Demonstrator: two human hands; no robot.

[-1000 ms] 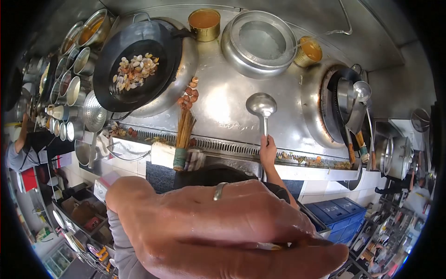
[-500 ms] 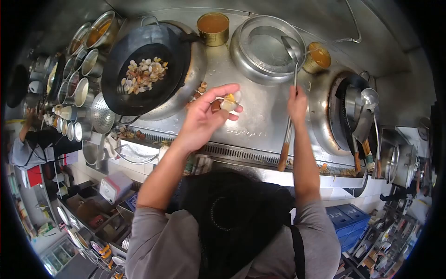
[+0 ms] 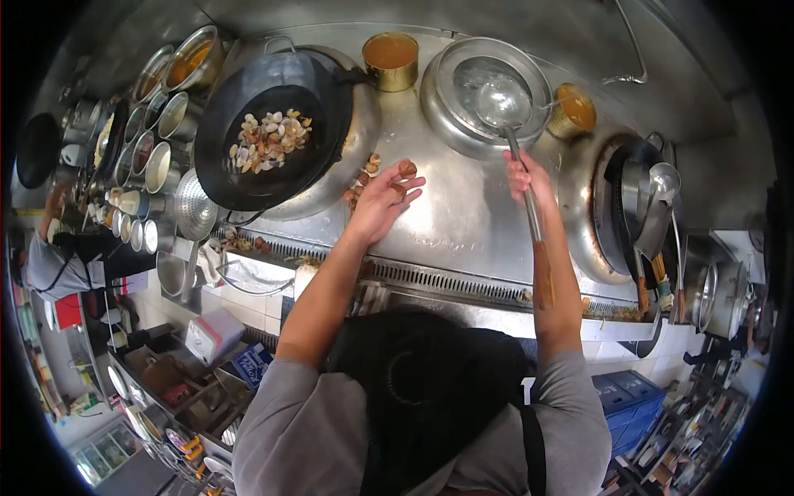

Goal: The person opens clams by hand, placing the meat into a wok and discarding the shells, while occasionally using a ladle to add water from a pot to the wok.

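Observation:
My right hand is wrapped around the metal shaft of a long ladle. The bowl of the ladle lies over the round metal pot of liquid, and its wooden end runs back along my forearm. My left hand is over the steel worktop with its fingers curled. A small brown rounded piece sits at its fingertips, and another shows between the fingers. More brown pieces lie beside it, along the wok's edge. The black wok to the left holds a heap of clams.
Open cans stand behind the worktop and right of the pot. Bowls and tubs crowd the left, near a perforated skimmer. At right is another burner with stacked pans and a ladle. A person stands far left.
The ladle bowl has turned and moved down and left in the pot. My left hand no longer shows the whitish and yellow thing; brown pieces are at its fingers. The whole view has shifted slightly.

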